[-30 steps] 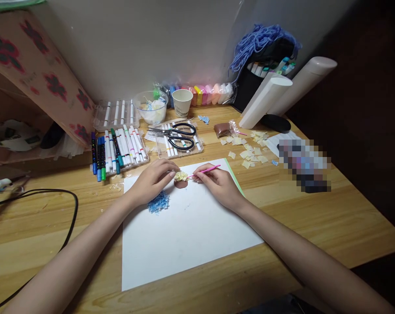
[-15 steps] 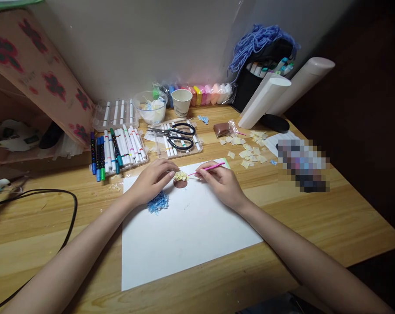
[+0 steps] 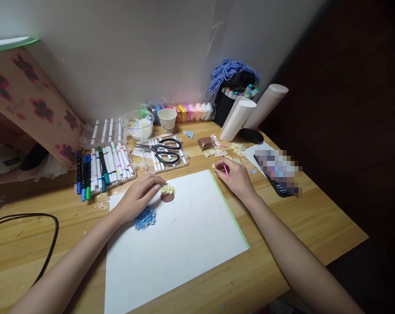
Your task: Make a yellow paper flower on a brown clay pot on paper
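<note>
My left hand (image 3: 139,198) lies on a white sheet of paper (image 3: 180,244), its fingers stretched out and slightly apart. Just beyond its fingertips is a brown clay disc (image 3: 167,198), topped along its far side with crinkled pale yellow paper bits (image 3: 168,189). I cannot tell whether the fingertips touch it. A pile of blue crinkled paper bits (image 3: 145,219) lies below the left palm. Past the sheet's right edge, my right hand (image 3: 236,179) holds a thin pink stick (image 3: 224,168). Its fingertips are down beside the loose pale yellow paper squares (image 3: 238,149).
Behind the sheet lie black-handled scissors (image 3: 167,150) on a marker tray, with many markers (image 3: 110,163) to the left. A paper cup (image 3: 167,120), a clear bowl (image 3: 138,126) and a brown clay packet (image 3: 206,143) stand farther back. A black cable (image 3: 55,235) curves at left.
My right hand has moved away from the clay disc, rightward off the sheet to the yellow paper squares, still with the pink stick. My left hand stays by the disc. The view has shifted.
</note>
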A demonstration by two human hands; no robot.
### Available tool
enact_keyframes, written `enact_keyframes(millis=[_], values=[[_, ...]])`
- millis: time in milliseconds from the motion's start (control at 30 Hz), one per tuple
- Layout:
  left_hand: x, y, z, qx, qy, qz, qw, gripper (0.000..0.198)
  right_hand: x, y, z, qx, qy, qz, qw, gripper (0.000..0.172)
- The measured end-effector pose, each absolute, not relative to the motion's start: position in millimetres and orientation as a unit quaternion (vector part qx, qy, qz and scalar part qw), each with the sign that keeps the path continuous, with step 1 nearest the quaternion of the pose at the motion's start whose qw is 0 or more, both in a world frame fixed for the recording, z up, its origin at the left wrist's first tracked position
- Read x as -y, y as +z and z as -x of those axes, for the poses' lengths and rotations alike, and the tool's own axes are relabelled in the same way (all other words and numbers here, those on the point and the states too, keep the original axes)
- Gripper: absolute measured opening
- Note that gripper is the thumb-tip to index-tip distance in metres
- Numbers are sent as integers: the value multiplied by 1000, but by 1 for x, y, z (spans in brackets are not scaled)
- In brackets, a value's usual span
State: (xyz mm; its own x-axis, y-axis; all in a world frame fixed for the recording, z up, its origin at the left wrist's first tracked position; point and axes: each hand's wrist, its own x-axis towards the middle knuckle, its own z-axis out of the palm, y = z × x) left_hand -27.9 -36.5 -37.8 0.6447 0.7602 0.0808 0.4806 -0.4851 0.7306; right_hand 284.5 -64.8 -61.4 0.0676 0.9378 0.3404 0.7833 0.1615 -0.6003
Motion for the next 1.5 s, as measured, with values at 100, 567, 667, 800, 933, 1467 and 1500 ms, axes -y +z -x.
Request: enact_keyframes(millis=[100, 567, 667, 800, 933, 1467, 1500], values=[[36, -39, 28, -370, 203, -838, 346, 28, 64, -63, -282, 658, 107, 650, 365, 3], [67, -6, 8, -397, 233, -717, 523, 28, 99, -27, -191, 366, 663, 455, 469, 26], [71, -5, 5, -396, 223, -716, 530, 26, 103, -27, -178, 380, 674, 441, 455, 24], [68, -12, 6, -385, 228, -666, 596, 25, 104, -27, -171, 369, 679, 443, 455, 23], [62, -15, 10, -373, 234, -623, 646, 25, 103, -27, -169, 370, 665, 449, 468, 21], [46, -41, 31, -459, 156, -766, 422, 18, 111, -54, -170, 521, 494, 466, 517, 16], [47, -41, 30, -465, 155, -772, 404, 17, 111, -55, -170, 523, 498, 462, 514, 16]])
